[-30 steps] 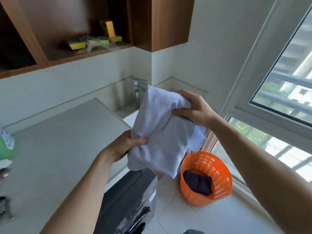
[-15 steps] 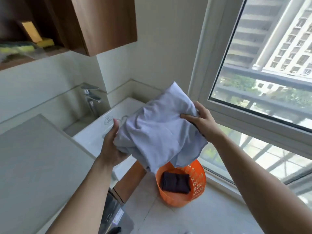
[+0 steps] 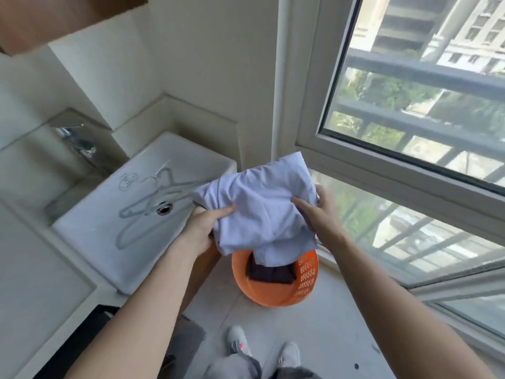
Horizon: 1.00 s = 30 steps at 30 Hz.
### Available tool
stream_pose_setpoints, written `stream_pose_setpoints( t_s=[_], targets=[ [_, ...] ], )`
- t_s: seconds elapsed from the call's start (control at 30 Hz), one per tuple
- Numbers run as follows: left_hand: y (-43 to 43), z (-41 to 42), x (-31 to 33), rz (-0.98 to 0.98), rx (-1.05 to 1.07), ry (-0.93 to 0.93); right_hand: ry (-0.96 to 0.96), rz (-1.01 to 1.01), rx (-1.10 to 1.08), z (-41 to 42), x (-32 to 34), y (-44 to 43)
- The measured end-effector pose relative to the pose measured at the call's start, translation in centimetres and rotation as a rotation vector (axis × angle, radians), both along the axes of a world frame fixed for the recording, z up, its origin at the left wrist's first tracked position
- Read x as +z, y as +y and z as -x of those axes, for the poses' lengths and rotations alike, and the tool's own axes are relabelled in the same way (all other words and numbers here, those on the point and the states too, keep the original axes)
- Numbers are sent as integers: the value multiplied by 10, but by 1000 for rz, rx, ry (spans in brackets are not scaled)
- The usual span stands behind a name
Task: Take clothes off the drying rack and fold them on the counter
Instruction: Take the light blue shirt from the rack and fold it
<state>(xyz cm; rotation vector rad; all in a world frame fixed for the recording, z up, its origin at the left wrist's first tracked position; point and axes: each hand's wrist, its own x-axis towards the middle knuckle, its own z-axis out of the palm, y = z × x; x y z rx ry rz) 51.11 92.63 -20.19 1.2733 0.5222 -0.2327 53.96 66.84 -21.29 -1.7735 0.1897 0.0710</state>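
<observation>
A folded pale lavender garment (image 3: pixel 259 203) hangs in the air between both hands, directly above an orange plastic basket (image 3: pixel 273 292) on the floor. My left hand (image 3: pixel 205 228) grips its left edge, thumb on top. My right hand (image 3: pixel 317 214) grips its right side, fingers curled over the cloth. The garment's lower corner droops almost to the basket's rim. Inside the basket lies a folded dark garment (image 3: pixel 270 273). The drying rack is out of view.
A white sink (image 3: pixel 114 236) at the left holds grey wire hangers (image 3: pixel 153 198), with a tap (image 3: pixel 79 143) behind it. A large window (image 3: pixel 423 105) fills the right side. The counter (image 3: pixel 32 296) lies at the lower left. My shoes (image 3: pixel 262 348) stand on the floor tiles.
My view has swung right and down, away from the counter and wooden cabinet. Both hands have carried the lavender garment lower until it hangs over the orange basket.
</observation>
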Motion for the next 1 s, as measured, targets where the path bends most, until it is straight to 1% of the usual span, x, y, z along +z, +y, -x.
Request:
stream_pose_setpoints(
  t_s=[0.1,0.2,0.27,0.37,0.47,0.5,0.57,0.67,0.73,0.8,0.87,1.0],
  targets=[
    [-5,-20,-56,-84,-16,66,156,-18,-32,-3,-53,-6],
    [-10,-32,-106,-132,-78,81,247,-12,-59,0,-97,-14],
    [-15,-41,-148,-154,-103,104,314,-12,-89,-1,-136,-20],
    [-24,-60,-227,-195,-150,167,401,26,-141,-10,-213,-29],
    [-39,-81,-314,-267,-193,210,427,54,-155,-23,-302,-36],
    [-45,-88,-343,-292,-182,255,423,72,-162,-26,-331,-38],
    [-58,-97,-398,-295,-134,307,407,142,-177,-35,-389,-39],
    [-74,-111,-495,-359,-95,305,379,276,-174,-54,-488,-35],
    [-77,-119,-558,-366,-73,322,403,333,-158,-66,-554,-32],
    [-77,-124,-622,-386,-57,376,433,331,-142,-75,-621,-28],
    [-75,-130,-671,-363,-38,427,444,286,-165,-84,-674,-25],
    [-73,-137,-741,-372,-61,429,480,269,-201,-98,-752,-21]
  ],
)
